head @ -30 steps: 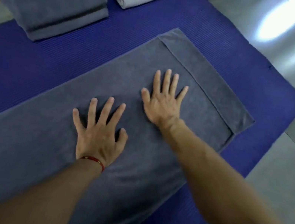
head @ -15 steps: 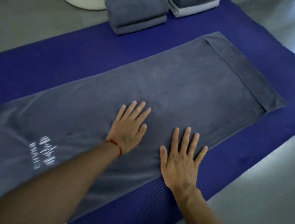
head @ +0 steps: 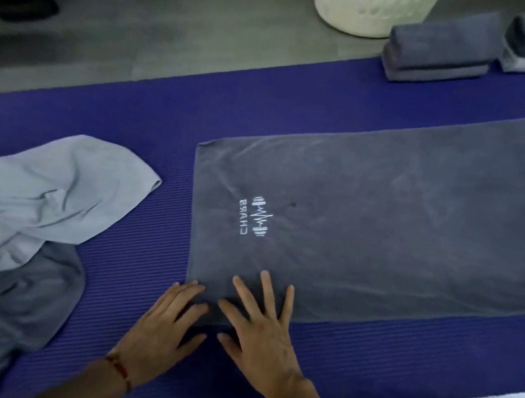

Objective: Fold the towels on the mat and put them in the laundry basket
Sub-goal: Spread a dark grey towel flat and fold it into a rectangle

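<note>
Grey towel (head: 388, 227) lay flat along the mat (head: 124, 266), its logo end nearest both hands. Left hand (head: 163, 324) and right hand (head: 261, 334) rested on its near corner, fingers straight, grasping nothing. Judgement: pinch both logo-end corners, carry them evenly to the far end. Laundry basket (head: 370, 5) stood beyond the mat.

"CHARS" w/ dumbbell-pulse logo, upside down, on spread grey towel (head: 388, 227)

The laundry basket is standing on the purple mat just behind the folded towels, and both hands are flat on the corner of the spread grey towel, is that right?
Not quite. The head view shows the laundry basket on the grey floor beyond the purple mat, beside the folded towels. The rest holds: the left hand and right hand lie flat at the spread grey towel's near corner.
</note>
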A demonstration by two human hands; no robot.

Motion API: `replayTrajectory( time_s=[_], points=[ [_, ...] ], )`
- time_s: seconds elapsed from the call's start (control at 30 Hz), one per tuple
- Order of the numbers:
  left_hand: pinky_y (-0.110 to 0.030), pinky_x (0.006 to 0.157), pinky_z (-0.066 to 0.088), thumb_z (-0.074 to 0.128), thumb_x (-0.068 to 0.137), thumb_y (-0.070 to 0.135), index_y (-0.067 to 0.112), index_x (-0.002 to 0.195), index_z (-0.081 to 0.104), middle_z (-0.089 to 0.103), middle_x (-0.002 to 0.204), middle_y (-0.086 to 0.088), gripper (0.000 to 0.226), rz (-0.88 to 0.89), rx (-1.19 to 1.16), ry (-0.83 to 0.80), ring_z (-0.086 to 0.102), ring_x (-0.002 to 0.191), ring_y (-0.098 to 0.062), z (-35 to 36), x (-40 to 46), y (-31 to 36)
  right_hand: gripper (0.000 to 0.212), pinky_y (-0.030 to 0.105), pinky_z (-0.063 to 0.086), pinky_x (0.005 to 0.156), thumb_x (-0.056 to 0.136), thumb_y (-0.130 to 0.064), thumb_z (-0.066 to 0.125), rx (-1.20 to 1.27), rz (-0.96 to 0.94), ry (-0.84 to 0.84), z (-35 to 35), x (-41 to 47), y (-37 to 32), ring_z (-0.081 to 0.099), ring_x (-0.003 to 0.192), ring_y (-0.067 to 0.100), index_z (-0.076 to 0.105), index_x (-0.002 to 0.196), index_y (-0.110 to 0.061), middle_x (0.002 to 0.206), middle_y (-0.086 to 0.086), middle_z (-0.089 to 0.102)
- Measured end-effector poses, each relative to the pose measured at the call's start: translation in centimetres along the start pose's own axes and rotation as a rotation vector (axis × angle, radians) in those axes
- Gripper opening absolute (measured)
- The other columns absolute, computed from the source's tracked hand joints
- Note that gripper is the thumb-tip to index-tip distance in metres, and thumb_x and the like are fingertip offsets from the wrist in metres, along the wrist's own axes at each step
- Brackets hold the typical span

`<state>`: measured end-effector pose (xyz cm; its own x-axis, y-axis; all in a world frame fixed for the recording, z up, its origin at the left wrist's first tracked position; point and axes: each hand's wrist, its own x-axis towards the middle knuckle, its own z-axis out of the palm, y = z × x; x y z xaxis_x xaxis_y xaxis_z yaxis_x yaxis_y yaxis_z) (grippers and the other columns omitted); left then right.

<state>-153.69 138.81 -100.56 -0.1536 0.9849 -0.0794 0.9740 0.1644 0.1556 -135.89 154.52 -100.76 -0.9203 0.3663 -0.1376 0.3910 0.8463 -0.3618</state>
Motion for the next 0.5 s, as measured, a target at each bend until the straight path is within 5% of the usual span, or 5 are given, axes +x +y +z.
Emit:
replayTrajectory(
  time_s=[0.17, 0.37, 0.5],
  points=[
    [-0.035, 0.092, 0.059, 0.051, 0.094, 0.034, 0.012, 0.112, 0.068, 0.060, 0.129, -0.007, 0.033, 0.152, 0.067, 0.036, 0.052, 0.127, -0.024, -1.4, 1.1, -0.4, 0.049, 0.080, 0.021, 0.111, 0.080, -0.052, 0.076, -0.004, -0.039, 0.037, 0.1, 1.4, -1.6, 0.037, 0.146, 0.028, 0.064, 0.122, -0.030, 0.147, 0.004, 0.045],
    [-0.017, 0.049, 0.049, 0.074, 0.078, 0.007, 0.014, 0.112, 0.066, 0.055, 0.123, -0.002, 0.036, 0.220, 0.101, -0.089, 0.057, 0.115, -0.017, -4.0, 1.9, -0.9, 0.029, 0.079, 0.024, 0.109, 0.074, -0.046, 0.083, 0.030, 0.049, 0.090, -0.4, 2.9, -2.4, 0.048, 0.131, 0.020, 0.072, 0.096, -0.031, 0.128, -0.005, 0.054],
    [-0.026, 0.050, 0.054, 0.072, 0.079, 0.011, 0.017, 0.092, 0.067, 0.058, 0.109, 0.004, 0.015, 0.184, -0.040, -0.043, 0.060, 0.103, -0.015, -3.7, 2.4, -1.5, 0.010, 0.072, 0.014, 0.115, 0.082, -0.039, 0.080, 0.175, 0.116, 0.135, -0.4, 3.2, -2.3, 0.045, 0.131, 0.014, 0.073, 0.085, -0.034, 0.125, -0.013, 0.053]
  ],
)
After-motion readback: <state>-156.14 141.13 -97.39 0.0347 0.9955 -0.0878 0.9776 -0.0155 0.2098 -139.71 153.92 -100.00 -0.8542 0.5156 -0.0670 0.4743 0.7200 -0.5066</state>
